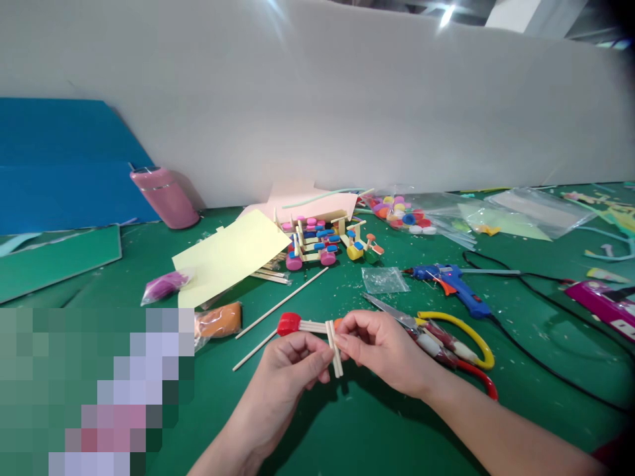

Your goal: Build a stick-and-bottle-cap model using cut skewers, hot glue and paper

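My left hand [302,363] and my right hand [374,337] meet low in the middle, fingers pinched around a short pair of wooden sticks [336,360] held side by side. Behind them, more short sticks [313,326] run sideways from a red cap-like piece [288,324] towards the pair. A bit of orange [338,324] shows past my right fingertips, mostly hidden. Whether the two sets of sticks are joined, I cannot tell. Two long thin sticks [282,303] lie just left of my hands. Scissors [391,311] with red and yellow handles rest beside my right wrist.
A blue glue gun [456,287] with a black cord lies at the right. Small stick-and-cap models [312,244] stand at the back, near yellow paper [233,254], a pink tumbler [166,198] and a bag of coloured caps [397,211]. Wrapped orange clay [221,320] sits left.
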Available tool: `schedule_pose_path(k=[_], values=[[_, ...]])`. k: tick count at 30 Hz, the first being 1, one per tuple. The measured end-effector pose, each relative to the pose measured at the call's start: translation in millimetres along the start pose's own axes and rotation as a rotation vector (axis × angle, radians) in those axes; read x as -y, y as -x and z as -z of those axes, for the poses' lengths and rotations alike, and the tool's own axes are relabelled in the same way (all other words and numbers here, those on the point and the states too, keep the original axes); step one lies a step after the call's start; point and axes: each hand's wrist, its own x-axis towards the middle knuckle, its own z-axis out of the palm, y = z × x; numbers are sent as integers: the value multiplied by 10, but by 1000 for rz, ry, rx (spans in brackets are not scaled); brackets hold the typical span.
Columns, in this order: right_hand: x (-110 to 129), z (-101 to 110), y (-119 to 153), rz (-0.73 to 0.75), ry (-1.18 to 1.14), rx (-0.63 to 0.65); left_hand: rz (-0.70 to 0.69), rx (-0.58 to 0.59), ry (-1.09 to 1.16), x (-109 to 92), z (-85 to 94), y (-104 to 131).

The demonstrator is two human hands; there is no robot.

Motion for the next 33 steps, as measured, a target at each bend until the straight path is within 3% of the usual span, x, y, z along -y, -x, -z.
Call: schedule_pose_path(k=[11,33], values=[[6,-4,-13,-22,-39,5,-1,22,131,-7,15,8],[-47,-9,1,-22,-14,57,-29,33,67,-5,12,11]])
